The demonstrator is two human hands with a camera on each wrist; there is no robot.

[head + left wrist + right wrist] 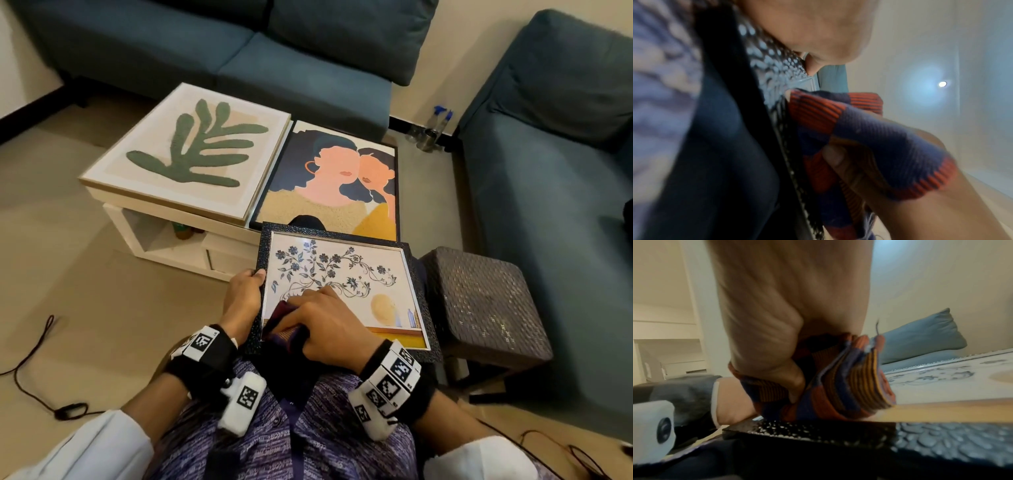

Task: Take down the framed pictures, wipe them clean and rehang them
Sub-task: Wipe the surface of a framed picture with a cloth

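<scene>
At lower centre, the floral picture rests on the lap. Left hand grips its left edge, fingers curled round the frame. Right hand clamps a striped cloth on the glass.

Dim warm room light; wide-angle edges bend and darken, both wrist views blurred, ceiling lamp flaring.
</scene>
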